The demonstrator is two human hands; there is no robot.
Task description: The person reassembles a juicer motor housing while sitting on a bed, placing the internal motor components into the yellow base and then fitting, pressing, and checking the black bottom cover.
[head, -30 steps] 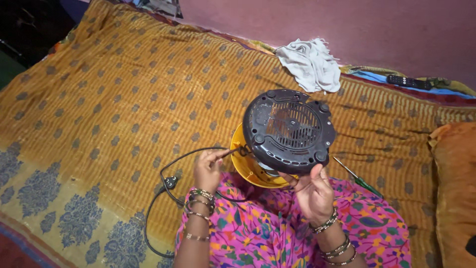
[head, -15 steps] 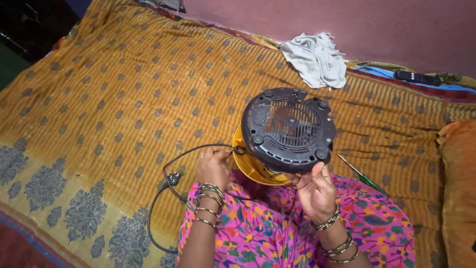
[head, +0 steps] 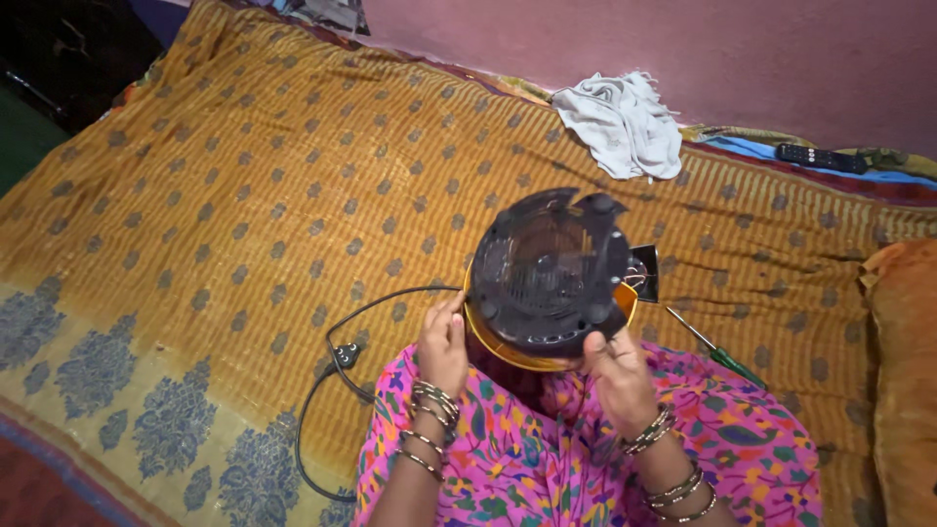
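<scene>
A round appliance with a black vented base and a yellow body [head: 549, 273] rests upside down on my lap, over pink flowered cloth [head: 547, 459]. My left hand [head: 444, 342] grips its left rim. Its lower right edge is held by my right hand [head: 617, 376]. A small black panel with wires [head: 644, 273] hangs off its right side. The black power cord with its plug [head: 344, 356] trails off to the left across the orange patterned bedspread [head: 244, 195].
A green-handled screwdriver [head: 717, 349] lies on the bedspread right of the appliance. A white cloth [head: 623, 122] sits near the pink wall, with a black remote [head: 820, 156] further right. An orange cushion [head: 903, 371] lies at the right edge.
The appliance has turned in my hands, so a side panel with wires now shows at its right. Both hands shifted their hold on the rim.
</scene>
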